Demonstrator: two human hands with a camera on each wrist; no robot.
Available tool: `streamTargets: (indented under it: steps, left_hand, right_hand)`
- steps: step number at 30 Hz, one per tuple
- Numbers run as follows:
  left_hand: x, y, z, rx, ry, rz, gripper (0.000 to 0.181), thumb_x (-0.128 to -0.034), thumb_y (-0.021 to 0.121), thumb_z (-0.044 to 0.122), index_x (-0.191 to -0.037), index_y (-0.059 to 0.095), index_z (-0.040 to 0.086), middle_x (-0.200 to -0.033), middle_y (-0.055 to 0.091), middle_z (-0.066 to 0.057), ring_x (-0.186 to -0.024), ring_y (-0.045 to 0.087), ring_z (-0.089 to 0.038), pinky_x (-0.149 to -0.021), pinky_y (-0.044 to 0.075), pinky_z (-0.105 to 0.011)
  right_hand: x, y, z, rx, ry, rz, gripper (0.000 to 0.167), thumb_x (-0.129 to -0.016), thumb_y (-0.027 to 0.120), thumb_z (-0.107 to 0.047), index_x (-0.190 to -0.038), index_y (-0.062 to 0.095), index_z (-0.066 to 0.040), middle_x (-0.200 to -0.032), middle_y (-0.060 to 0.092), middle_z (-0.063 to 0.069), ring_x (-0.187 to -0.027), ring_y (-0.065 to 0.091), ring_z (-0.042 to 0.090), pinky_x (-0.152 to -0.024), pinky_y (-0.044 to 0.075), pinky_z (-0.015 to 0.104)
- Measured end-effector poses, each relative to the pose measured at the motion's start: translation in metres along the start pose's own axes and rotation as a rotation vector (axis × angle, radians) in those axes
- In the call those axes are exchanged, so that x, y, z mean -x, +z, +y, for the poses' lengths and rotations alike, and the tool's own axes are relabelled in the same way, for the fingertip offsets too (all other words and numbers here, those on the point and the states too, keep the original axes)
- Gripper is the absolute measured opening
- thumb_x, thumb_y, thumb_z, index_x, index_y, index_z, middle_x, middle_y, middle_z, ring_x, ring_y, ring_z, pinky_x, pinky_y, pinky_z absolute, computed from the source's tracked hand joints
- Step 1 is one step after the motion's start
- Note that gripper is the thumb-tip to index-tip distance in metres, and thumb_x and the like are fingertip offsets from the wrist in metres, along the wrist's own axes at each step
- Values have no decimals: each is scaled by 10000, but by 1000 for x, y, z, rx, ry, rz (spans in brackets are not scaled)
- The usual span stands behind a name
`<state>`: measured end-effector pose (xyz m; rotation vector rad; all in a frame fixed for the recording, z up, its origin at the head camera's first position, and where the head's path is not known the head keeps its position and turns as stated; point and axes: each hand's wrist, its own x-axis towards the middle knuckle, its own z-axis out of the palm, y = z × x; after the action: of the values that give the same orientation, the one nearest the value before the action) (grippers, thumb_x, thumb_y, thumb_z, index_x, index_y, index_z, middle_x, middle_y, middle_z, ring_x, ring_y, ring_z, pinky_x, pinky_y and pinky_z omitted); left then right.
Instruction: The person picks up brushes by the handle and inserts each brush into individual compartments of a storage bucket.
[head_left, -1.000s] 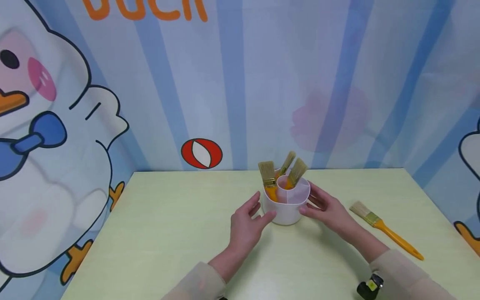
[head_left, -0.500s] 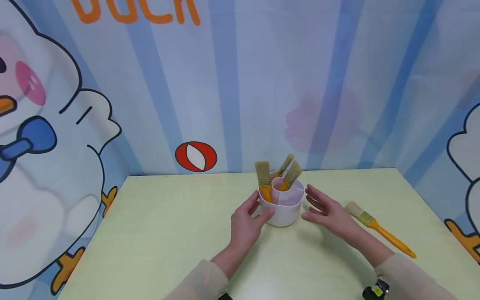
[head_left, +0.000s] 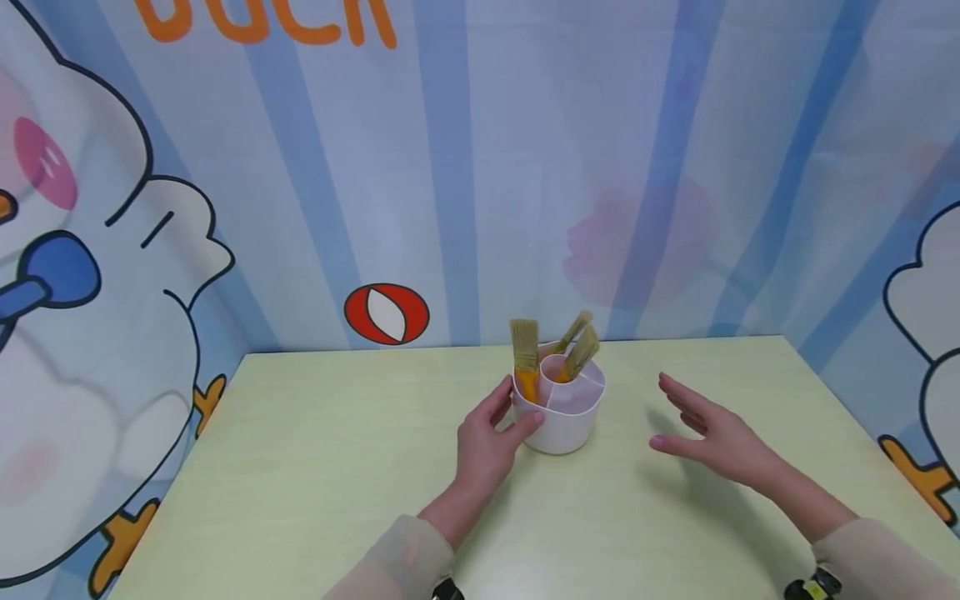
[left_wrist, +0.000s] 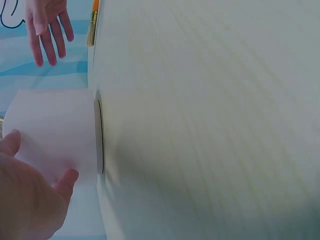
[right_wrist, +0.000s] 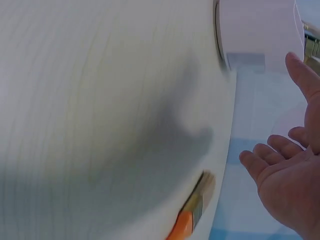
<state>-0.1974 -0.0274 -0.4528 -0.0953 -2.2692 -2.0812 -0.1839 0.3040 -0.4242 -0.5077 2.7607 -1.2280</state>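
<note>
A white round holder [head_left: 562,432] with inner compartments and a small central cup stands on the table, also visible as a white wall [left_wrist: 55,130] in the left wrist view. Three paintbrushes are in it, bristles up: an upright flat one [head_left: 525,343] at the left, a tilted one [head_left: 581,354] in the central cup, and another [head_left: 573,331] behind. My left hand [head_left: 486,442] holds the holder's left side, thumb in front. To the right, apart from the holder, my right hand [head_left: 716,437] is in the air, fingers extended and nothing in it.
A loose paintbrush with an orange handle [right_wrist: 181,226] lies on the pale table [head_left: 337,467] below my right hand; in the head view my hand and forearm hide it. A printed cloth backdrop [head_left: 525,167] rises behind the table's back edge.
My right hand has let go of the holder's right side and moved away to the right, now covering the loose paintbrush. My left hand stays at the holder. The head view has shifted slightly.
</note>
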Motion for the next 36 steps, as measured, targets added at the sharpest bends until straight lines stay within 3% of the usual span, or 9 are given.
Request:
streamTargets:
  steps: [3,8,13,25,36]
  left_hand:
    - [-1,-2,-1,8,2,-10,701,-956,836,186,-1581,531,106,-1602,546,-61,-1463,537,-337,-1057,556,-454]
    - [-4,-4,-3,12,1,-31,706,-959,836,210,-1587,527,115,-1610,539,-52,-1471,528,-337,-1054,558,-445]
    - [-5,-5,-3,10,-2,-36,717,-956,840,224,-1589,523,115,-1608,542,-56,-1473,526,-331,-1054,559,-441]
    - [-6,-3,-4,5,-8,-50,720,-959,838,237,-1594,518,123,-1617,533,-40,-1474,526,-322,-1096,530,-455]
    - [-4,1,-5,12,-12,-52,726,-954,844,248,-1594,521,135,-1618,532,-28,-1478,523,-315,-1096,531,-449]
  right_hand:
    - [6,-12,5,97,33,-15,952,-1006,770,-340,-1707,197,-47,-1707,276,299,-1472,407,561,-1142,425,617]
    - [17,-30,16,217,95,-45,909,-1023,731,-415,-1691,251,-26,-1666,311,355,-1432,397,632,-1065,445,745]
    - [26,-45,32,337,117,-75,880,-1012,732,-454,-1633,355,42,-1604,362,411,-1407,398,651,-1023,446,770]
    - [42,-58,63,472,182,-111,913,-982,749,-493,-1563,415,125,-1584,328,453,-1420,333,674,-1032,392,804]
    - [56,-55,88,601,146,-96,846,-986,747,-478,-1487,497,156,-1516,443,437,-1387,393,665,-1080,380,782]
